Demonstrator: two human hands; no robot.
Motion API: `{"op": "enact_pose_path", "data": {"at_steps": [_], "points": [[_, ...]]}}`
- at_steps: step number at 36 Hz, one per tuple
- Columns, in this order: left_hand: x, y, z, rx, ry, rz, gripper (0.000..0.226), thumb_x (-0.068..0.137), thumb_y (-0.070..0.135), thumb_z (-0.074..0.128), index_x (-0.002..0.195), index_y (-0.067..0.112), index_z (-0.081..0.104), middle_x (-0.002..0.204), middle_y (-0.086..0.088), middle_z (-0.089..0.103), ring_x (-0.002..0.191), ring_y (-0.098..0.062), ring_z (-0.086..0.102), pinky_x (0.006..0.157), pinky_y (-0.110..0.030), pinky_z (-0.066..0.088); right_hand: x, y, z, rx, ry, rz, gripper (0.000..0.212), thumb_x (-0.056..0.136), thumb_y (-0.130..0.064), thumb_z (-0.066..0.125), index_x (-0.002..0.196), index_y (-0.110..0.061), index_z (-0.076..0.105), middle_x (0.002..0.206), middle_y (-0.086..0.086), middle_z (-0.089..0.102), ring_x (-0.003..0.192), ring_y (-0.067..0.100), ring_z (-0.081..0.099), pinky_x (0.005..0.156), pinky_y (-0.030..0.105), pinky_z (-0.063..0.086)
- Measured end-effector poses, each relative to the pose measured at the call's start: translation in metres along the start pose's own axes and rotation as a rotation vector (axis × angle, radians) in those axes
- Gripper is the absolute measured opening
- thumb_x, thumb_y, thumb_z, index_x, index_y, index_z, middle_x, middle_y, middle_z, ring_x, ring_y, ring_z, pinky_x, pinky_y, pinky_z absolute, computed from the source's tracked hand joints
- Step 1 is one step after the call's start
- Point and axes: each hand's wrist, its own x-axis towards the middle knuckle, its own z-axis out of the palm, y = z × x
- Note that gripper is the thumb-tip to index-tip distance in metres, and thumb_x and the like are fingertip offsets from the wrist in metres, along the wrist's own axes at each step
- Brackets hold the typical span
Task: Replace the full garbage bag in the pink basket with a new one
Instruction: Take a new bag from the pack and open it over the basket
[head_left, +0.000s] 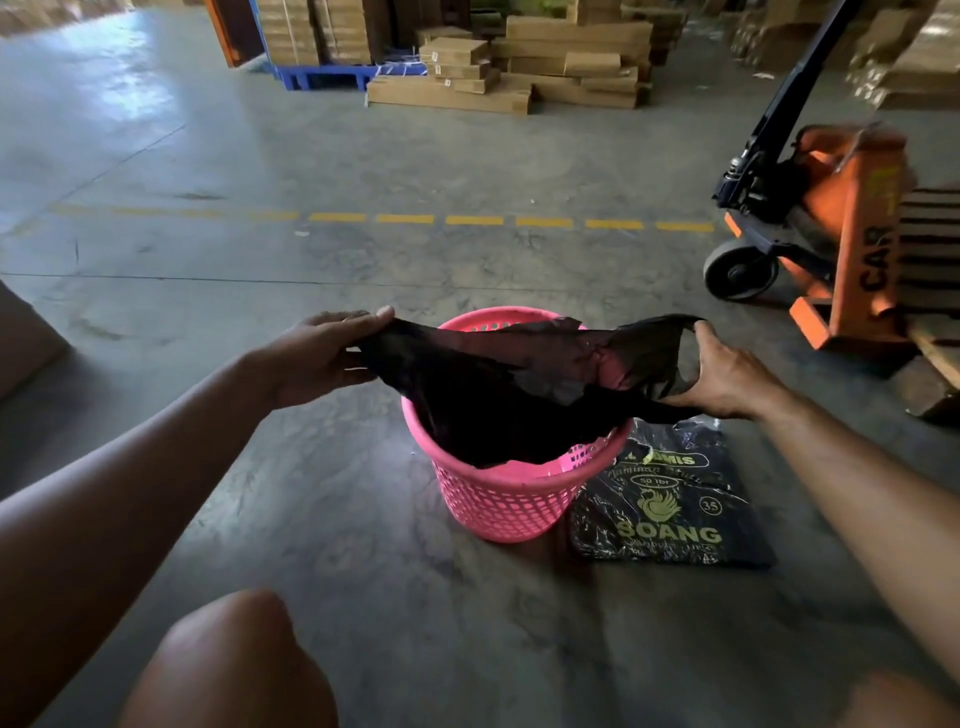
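Partly hidden pink basket (506, 499), blk bag (498, 395) stretched, both hands

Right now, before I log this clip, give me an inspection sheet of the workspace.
Surface: grey concrete floor, scuffed, with a dashed yellow line across it.
Job's things: pink basket upright on the floor; black garbage bag stretched over its mouth, partly hanging inside.
Clutter: black pack of bags printed SOANG lying flat beside the basket.
Grippers: left hand and right hand each grip an edge of the bag, pulling it apart.
Cables: nothing seen.
Surroundings: orange pallet jack to the right; stacked cardboard boxes and a blue pallet behind.
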Motion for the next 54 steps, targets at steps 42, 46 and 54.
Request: {"op": "enact_pose_path", "data": {"at_steps": [42, 46, 54], "points": [[0.001, -0.027, -0.007, 0.849, 0.3, 0.056, 0.011, 0.082, 0.03, 0.083, 0.093, 0.032, 0.084, 0.075, 0.006, 0.063, 0.074, -0.017, 0.057, 0.067, -0.028, 0.046, 0.013, 0.01, 0.034, 0.211, -0.055, 0.02, 0.115, 0.041, -0.061, 0.092, 0.134, -0.021, 0.038, 0.103, 0.009, 0.068, 0.097, 0.029, 0.064, 0.078, 0.033, 0.047], [0.003, -0.045, -0.009, 1.106, 0.241, -0.121, 0.093, 0.049, 0.056, 0.09, 0.134, 0.03, 0.063, 0.127, -0.005, 0.068, 0.117, -0.028, 0.064, 0.093, -0.036, 0.053, 0.001, 0.008, 0.04, 0.154, -0.092, -0.045, 0.114, 0.047, -0.054, 0.094, 0.137, -0.019, 0.033, 0.092, 0.002, 0.068, 0.085, 0.023, 0.064, 0.073, 0.033, 0.048], [-0.002, -0.105, -0.012, 1.312, 0.115, -0.132, 0.118, 0.052, 0.059, 0.088, 0.147, 0.019, 0.03, 0.123, -0.013, 0.056, 0.106, -0.032, 0.066, 0.086, -0.032, 0.051, -0.03, 0.028, 0.076, -0.116, -0.135, -0.176, 0.13, 0.043, -0.08, 0.079, 0.143, -0.024, 0.018, 0.119, 0.015, 0.067, 0.107, 0.036, 0.066, 0.085, 0.041, 0.053]]}}
